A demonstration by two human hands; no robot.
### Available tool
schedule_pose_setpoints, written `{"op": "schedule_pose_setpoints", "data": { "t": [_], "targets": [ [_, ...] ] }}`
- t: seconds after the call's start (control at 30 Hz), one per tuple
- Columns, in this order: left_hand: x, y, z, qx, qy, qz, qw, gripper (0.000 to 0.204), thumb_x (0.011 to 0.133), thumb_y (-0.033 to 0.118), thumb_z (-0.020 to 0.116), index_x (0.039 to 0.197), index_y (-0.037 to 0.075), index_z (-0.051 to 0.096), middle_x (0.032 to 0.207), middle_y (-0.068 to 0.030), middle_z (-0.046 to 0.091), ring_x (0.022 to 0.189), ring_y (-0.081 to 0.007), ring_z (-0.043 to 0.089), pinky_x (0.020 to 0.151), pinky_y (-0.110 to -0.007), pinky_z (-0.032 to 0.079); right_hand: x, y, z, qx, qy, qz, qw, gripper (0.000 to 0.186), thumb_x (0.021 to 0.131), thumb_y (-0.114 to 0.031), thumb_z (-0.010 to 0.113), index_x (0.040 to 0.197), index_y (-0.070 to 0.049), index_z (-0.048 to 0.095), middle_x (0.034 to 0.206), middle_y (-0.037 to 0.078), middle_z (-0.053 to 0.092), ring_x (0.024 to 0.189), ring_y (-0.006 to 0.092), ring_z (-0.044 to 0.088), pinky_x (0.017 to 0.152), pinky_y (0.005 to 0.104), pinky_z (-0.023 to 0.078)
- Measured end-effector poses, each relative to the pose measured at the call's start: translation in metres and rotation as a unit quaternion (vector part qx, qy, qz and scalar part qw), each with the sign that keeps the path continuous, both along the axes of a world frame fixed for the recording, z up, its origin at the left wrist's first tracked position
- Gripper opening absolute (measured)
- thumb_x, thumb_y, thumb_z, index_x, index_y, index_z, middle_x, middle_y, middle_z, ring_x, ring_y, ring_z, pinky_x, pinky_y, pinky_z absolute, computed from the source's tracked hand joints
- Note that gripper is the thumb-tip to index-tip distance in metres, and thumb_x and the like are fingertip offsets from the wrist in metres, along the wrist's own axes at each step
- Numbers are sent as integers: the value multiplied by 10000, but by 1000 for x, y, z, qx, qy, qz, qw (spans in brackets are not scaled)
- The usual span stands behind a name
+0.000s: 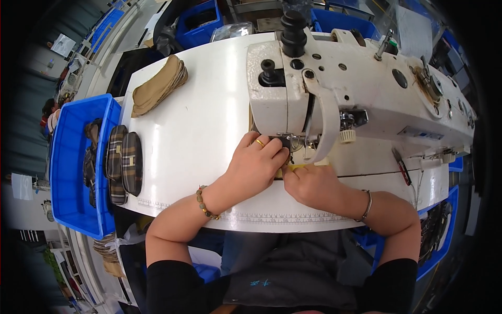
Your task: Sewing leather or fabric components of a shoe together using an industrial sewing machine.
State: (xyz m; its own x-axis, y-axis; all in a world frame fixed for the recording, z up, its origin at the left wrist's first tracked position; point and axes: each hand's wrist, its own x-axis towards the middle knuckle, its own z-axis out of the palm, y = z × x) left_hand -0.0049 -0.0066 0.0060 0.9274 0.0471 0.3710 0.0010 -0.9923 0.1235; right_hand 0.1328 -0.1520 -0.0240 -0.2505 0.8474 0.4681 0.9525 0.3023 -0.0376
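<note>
A white sewing machine (pixel 277 107) stands over the white tabletop, and both my hands are close together at its needle area (pixel 295 142). My left hand (pixel 257 163) has its fingers curled and pressed down just left of the needle, next to a small dark patch (pixel 283 140) that may be fabric. To the right, my right hand (pixel 312 184) is closed, thumb and fingers pinched in front of the needle beside a yellow strip (pixel 323 162). What lies between the fingers is mostly hidden by the hands.
Curved tan fabric pieces (pixel 159 88) are stacked at the table's far left. Folded plaid cloth items (pixel 124 163) sit on the left edge, beside a blue bin (pixel 63 172) holding more. Thread snips (pixel 401 166) lie right of the machine. A printed ruler (pixel 266 216) runs along the near edge.
</note>
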Motion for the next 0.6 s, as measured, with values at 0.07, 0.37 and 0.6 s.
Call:
{"op": "schedule_pose_setpoints", "data": {
  "t": [0.07,0.37,0.6],
  "targets": [
    [2,2,1,-17,12,16,1000,278,758,144,659,1023,69,694,928,-26,582,915,-210,568,939,-389,427,1,2,-3,18,7,-24,1000,118,776,-110,637,836,-14,674,508,15,548,401,130,529,359,310,380],
    [-3,2,-4,7,-19,30,999,290,754,131,663,1041,90,679,923,-19,597,932,-207,589,1041,-435,393,6,3,-2,19,0,-18,1000,130,749,-106,638,829,-12,678,496,-16,514,384,131,494,350,312,345],
    [-12,11,-1,46,-88,51,994,196,753,144,662,945,114,637,857,-5,602,873,-190,594,1060,-482,385,14,9,14,47,-83,-63,993,185,782,-211,741,934,-107,725,717,-12,635,649,147,642,639,325,529]
  ]
}}
